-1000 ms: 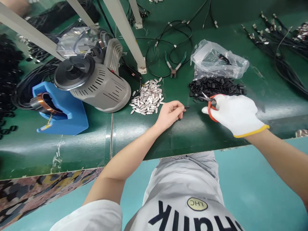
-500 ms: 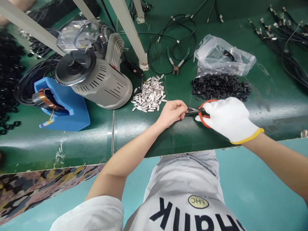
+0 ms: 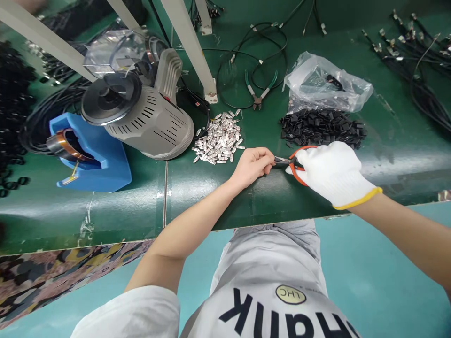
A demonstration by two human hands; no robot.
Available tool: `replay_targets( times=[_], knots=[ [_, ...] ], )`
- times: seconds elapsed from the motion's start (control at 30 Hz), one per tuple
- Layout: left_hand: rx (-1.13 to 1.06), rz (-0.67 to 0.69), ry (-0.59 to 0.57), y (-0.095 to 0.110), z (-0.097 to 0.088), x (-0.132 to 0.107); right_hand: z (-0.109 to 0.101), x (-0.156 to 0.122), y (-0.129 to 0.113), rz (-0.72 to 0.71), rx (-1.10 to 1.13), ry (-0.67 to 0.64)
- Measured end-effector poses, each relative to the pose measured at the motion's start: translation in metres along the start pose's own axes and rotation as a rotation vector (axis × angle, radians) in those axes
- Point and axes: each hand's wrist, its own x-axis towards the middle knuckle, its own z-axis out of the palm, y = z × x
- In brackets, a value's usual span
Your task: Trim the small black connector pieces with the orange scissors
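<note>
My right hand, in a white glove with a yellow cuff, grips a pair of scissors by their orange-red handles. The blades point left, and their tips reach the fingers of my bare left hand. Those fingers are pinched together; whatever is between them is too small or hidden to make out. Just beyond my left hand lies a heap of small silvery metal connectors. A pile of small black plastic pieces sits beyond my gloved hand, in front of a clear plastic bag.
Green-handled cutting pliers lie near a looped black cable. To the left stand a grey machine and a blue tape dispenser. A white metal post rises behind the connectors. Black cables lie at the far right.
My right hand and the scissors have shifted very slightly left, and the blades look closer together. My left hand stays nearly where it was.
</note>
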Motion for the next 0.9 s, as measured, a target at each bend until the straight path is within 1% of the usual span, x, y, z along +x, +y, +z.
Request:
replay_targets(
  times=[0.17, 0.37, 0.5, 0.57, 0.67, 0.73, 0.8, 0.87, 0.9],
  knots=[
    [-0.030, 0.015, 0.002, 0.000, 0.000, 0.001, 0.000, 0.005, -0.001, 0.046, 0.054, -0.055],
    [-0.100, -0.009, 0.022, 0.002, -0.001, 0.002, 0.005, 0.007, 0.001, 0.002, 0.017, -0.028],
    [-0.120, -0.016, 0.019, 0.003, -0.002, 0.003, 0.006, 0.008, 0.003, -0.024, 0.002, -0.039],
    [-0.132, -0.022, 0.004, 0.003, -0.003, 0.004, 0.008, 0.009, 0.005, -0.024, 0.003, -0.018],
    [-0.160, -0.031, -0.014, 0.002, -0.005, 0.005, 0.016, 0.009, 0.009, -0.060, 0.025, 0.049],
    [-0.180, -0.038, -0.027, 0.001, -0.003, 0.004, 0.025, 0.009, 0.011, -0.074, 0.057, 0.090],
    [-0.206, -0.050, -0.055, 0.000, -0.001, 0.003, 0.032, 0.008, 0.013, -0.051, 0.104, 0.111],
    [-0.244, -0.068, -0.086, 0.000, 0.000, 0.002, 0.036, 0.005, 0.014, -0.001, 0.214, 0.096],
    [-0.267, -0.077, -0.091, 0.000, 0.000, 0.002, 0.036, 0.004, 0.014, 0.033, 0.325, 0.057]
  ],
)
